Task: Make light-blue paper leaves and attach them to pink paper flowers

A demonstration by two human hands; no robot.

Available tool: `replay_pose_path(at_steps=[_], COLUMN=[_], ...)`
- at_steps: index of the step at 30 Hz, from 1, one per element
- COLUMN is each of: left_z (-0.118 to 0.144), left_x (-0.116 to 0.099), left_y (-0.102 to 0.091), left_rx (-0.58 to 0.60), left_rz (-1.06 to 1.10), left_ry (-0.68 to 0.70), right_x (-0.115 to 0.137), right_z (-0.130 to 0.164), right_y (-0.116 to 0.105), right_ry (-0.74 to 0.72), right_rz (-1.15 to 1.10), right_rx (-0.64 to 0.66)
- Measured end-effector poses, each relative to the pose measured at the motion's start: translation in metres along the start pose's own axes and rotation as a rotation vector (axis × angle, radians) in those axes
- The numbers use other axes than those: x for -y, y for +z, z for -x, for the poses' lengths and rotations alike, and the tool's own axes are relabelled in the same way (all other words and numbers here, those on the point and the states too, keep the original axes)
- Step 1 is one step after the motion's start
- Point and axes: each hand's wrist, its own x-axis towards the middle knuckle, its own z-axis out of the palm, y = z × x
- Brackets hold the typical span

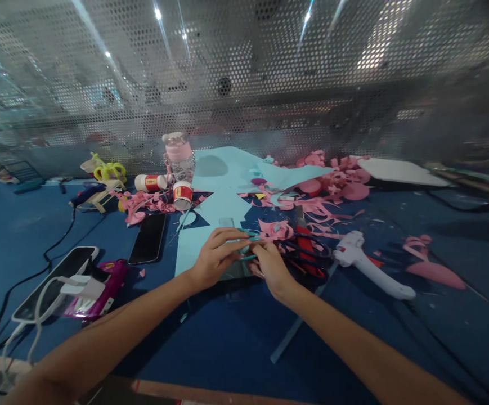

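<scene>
My left hand (216,256) and my right hand (273,269) meet near the table's middle, closed on a thin teal piece (249,257) with curved edges. The fingers cover most of it, and I cannot tell whether it is paper or a handle. Beneath and behind the hands are light blue paper sheets (191,244). Crumpled pink paper (276,229) lies just beyond my right hand. To its right are a red-handled tool (307,247), dark scissor-like loops (322,247) and a white glue gun (375,273).
Left of the hands lie a black phone (148,239), a white-edged device (54,281) and a purple power strip (113,284) with cables. Paper cups (182,197) and a clear bottle (179,160) stand behind. Pink scraps (356,180) are heaped before the perforated metal panel (244,73).
</scene>
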Motion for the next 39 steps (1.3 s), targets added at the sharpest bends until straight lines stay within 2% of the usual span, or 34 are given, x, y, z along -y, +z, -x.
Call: replay_pose_path(at_steps=[2,4,8,11,17,20,23,25,30,34,39], left_z=[0.000,0.000,0.000,0.000,0.002,0.004,0.007,0.008,0.005,0.003,0.002], left_x=[0.000,0.000,-0.002,-0.005,-0.014,-0.017,-0.019,-0.019,-0.021,-0.022,-0.025], left_y=[0.001,0.001,0.001,0.001,0.004,0.005,0.005,0.004,0.001,0.000,0.000], left_rx=[-0.063,-0.122,-0.196,-0.217,-0.203,-0.191,-0.279,-0.323,-0.136,-0.144,-0.162], left_rz=[0.017,0.035,0.063,0.125,0.205,0.196,0.181,0.126,-0.042,-0.098,-0.095], left_ry=[-0.011,-0.040,-0.092,-0.105,-0.112,-0.189,-0.292,-0.304,-0.175,-0.080,-0.057], right_x=[0.000,-0.001,0.001,0.002,-0.005,-0.005,-0.003,-0.003,-0.005,-0.005,0.000], right_z=[0.001,0.003,0.008,0.011,0.013,0.013,0.014,0.015,0.015,0.016,0.018], right_y=[0.000,-0.001,-0.005,-0.006,-0.003,-0.004,-0.005,-0.005,0.000,0.000,-0.001], right_ry=[0.024,-0.019,-0.332,-0.542,-0.845,-0.951,-0.999,-1.019,-1.062,-1.047,-1.104], right_rz=[0.054,0.098,0.274,0.459,0.606,0.683,0.729,0.724,0.739,0.772,0.728], right_rx=[0.017,0.023,-0.039,-0.013,-0.009,-0.057,-0.088,-0.086,-0.035,-0.004,0.076])
